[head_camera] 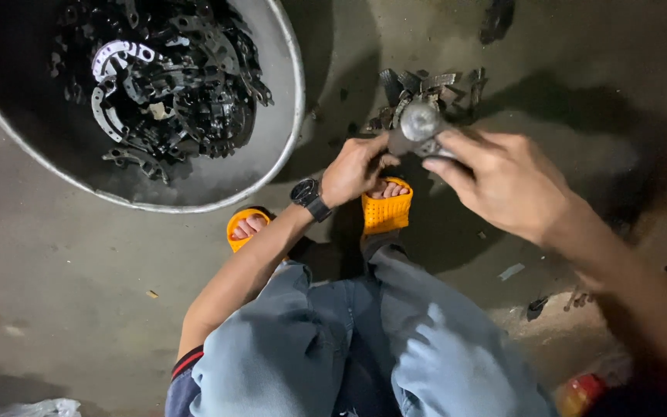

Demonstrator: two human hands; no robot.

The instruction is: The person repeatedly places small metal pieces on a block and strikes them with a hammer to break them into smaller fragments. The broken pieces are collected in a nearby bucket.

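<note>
My right hand (pixel 503 181) grips a metal hammer-like tool (pixel 420 127), its round grey head facing up toward the camera. My left hand (pixel 357 170), with a black wristwatch (pixel 310 198), is closed low near the floor, just left of the tool head; what it pinches is hidden by the fingers. Beyond both hands lies a small pile of dark curved metal pieces (pixel 426 89) on the concrete floor (pixel 63 270). I am seated, in blue jeans (pixel 364 340) and orange sandals (pixel 386 208).
A large round metal basin (pixel 291 116) at the upper left holds several dark curved metal parts (pixel 167 77). Small scraps lie on the floor at the right (pixel 538 306). A red object (pixel 584 390) sits at the lower right, a white plastic bag (pixel 36 408) at the lower left.
</note>
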